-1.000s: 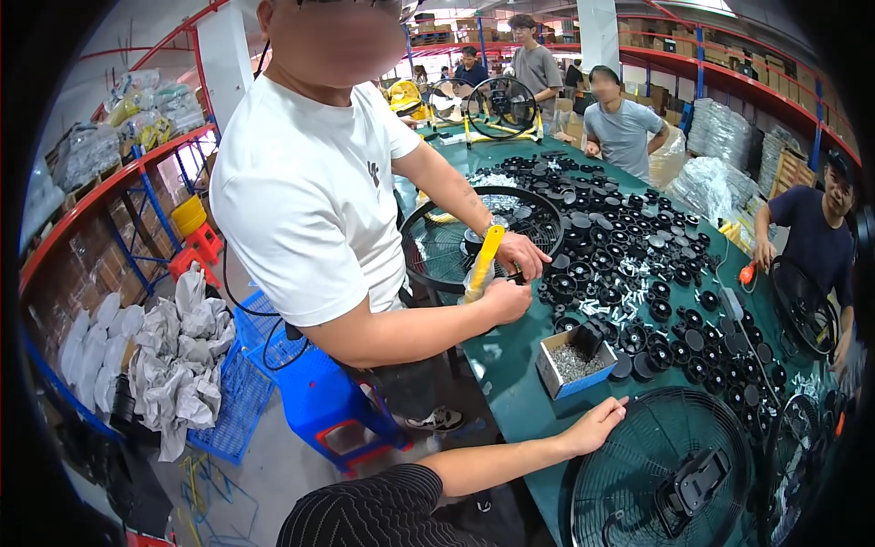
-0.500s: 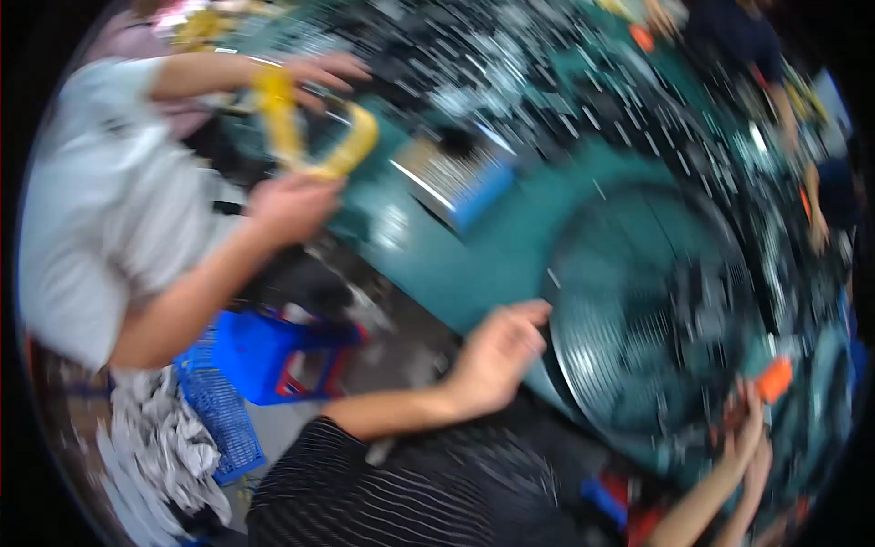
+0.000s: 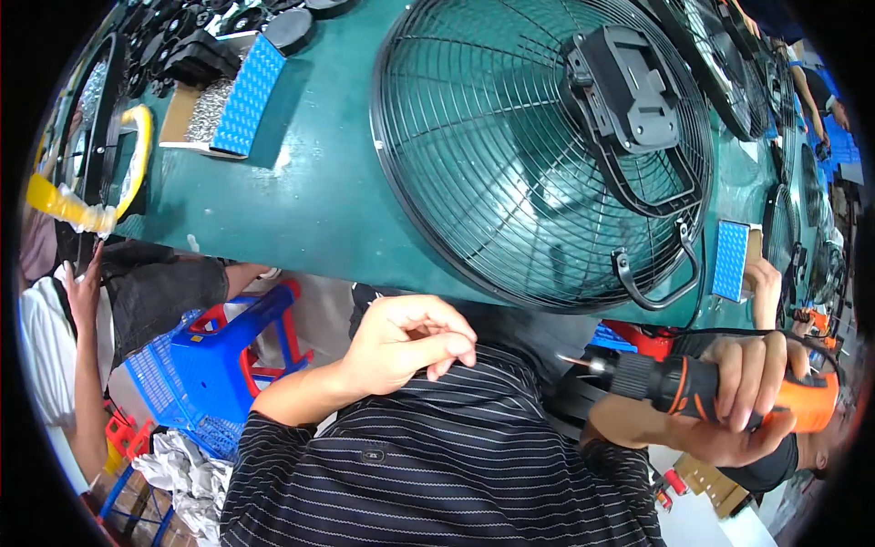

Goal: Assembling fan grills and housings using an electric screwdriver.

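My left hand (image 3: 410, 345) is in front of my chest, short of the table edge. Its fingers are curled, with the thumb pressed against them; whatever they may pinch is hidden. At the lower right my right hand (image 3: 743, 401) wraps round an orange and black power screwdriver (image 3: 661, 381), its bit aimed left toward my left hand. Beyond both hands, a large round black fan (image 3: 483, 155) lies on the green table (image 3: 301, 214) with its wire grille up. On it are a black motor housing (image 3: 629, 87) and, near the closest rim, a carry handle (image 3: 663, 296).
An open blue-sided box (image 3: 251, 96) of small metal screws stands at the back left, near black round parts (image 3: 290, 30). Another blue box (image 3: 732, 260) is by a co-worker's hand (image 3: 764, 283). At left, a co-worker's hand (image 3: 84, 287) is by a yellow ring-shaped part (image 3: 77, 210). A blue stool (image 3: 219, 351) stands below.
The view has swung and sharpened, so the fan now appears higher and larger. My left hand has come away from the fan's rim toward my chest. The orange screwdriver shows plainly in my right hand.
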A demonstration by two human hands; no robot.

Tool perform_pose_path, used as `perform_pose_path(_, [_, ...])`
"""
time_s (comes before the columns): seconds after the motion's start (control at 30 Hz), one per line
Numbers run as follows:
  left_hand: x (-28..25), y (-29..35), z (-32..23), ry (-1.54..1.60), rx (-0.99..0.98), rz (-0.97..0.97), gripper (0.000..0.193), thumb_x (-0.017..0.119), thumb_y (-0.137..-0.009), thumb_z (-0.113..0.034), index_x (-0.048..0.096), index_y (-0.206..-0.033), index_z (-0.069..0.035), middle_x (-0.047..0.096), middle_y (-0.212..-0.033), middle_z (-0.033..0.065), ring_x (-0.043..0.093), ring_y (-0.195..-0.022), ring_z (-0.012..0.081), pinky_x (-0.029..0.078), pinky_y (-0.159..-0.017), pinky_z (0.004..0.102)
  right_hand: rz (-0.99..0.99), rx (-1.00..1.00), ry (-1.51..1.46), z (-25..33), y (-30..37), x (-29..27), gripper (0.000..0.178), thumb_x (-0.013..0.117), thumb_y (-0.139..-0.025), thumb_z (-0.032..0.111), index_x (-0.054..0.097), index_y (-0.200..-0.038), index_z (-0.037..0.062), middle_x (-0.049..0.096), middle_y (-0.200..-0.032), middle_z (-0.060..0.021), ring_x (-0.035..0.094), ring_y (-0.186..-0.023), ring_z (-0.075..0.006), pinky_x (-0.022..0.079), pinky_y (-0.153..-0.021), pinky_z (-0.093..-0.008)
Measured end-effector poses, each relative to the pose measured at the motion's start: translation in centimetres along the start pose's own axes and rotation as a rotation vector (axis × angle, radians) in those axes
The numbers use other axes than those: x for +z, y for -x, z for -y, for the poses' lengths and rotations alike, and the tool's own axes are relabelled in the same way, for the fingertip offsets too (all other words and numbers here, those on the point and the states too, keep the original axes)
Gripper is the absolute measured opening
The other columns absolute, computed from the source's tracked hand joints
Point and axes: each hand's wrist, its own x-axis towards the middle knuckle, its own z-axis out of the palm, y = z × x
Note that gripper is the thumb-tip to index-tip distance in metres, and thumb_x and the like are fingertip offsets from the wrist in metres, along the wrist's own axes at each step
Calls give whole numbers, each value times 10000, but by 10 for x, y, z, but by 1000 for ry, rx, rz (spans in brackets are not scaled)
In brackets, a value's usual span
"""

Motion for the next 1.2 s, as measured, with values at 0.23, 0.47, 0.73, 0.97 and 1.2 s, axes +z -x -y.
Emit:
perform_pose_path(0.23, [8, -25, 9, 157, -96, 110, 248, 580, -997, -177, 602, -886, 44, 656, -792, 170, 560, -550, 126, 446, -461, 238, 27, -55, -30, -39, 12, 25, 433, 705, -878, 103, 411, -1167, -29, 557, -814, -89, 600, -582, -161, 532, -498, -245])
perform_pose_path(0.47, [17, -29, 7, 44, -150, 62, 243, 560, -1015, -193, 640, -898, 6, 669, -726, 85, 537, -516, 81, 432, -455, 208, 45, -56, 25, -47, 14, 21, 431, 671, -903, 123, 386, -1195, -13, 557, -832, -105, 593, -576, -168, 538, -498, -259])
perform_pose_path(0.73, [32, -29, 5, -123, -260, -134, 300, 553, -1019, -229, 636, -858, 10, 647, -691, 80, 512, -494, 77, 409, -448, 220, 24, -86, 48, -45, 26, 12, 459, 696, -842, 124, 365, -1134, -3, 502, -805, -89, 509, -536, -140, 450, -514, -252])
perform_pose_path(0.97, [46, -28, 9, -88, -211, -203, 311, 564, -1020, -293, 646, -888, -23, 655, -738, 19, 473, -508, 35, 383, -447, 212, 116, 2, 17, -41, 29, -1, 360, 566, -963, 242, 482, -1262, 62, 512, -918, -99, 519, -701, -209, 432, -608, -336])
perform_pose_path(1.2, [42, -24, 15, 35, -127, -75, 257, 564, -1020, -254, 624, -944, -16, 623, -756, 8, 465, -520, 15, 365, -418, 189, 229, 106, -112, -41, 25, -20, 340, 560, -966, 261, 479, -1254, 99, 519, -941, -93, 528, -747, -229, 443, -651, -402])
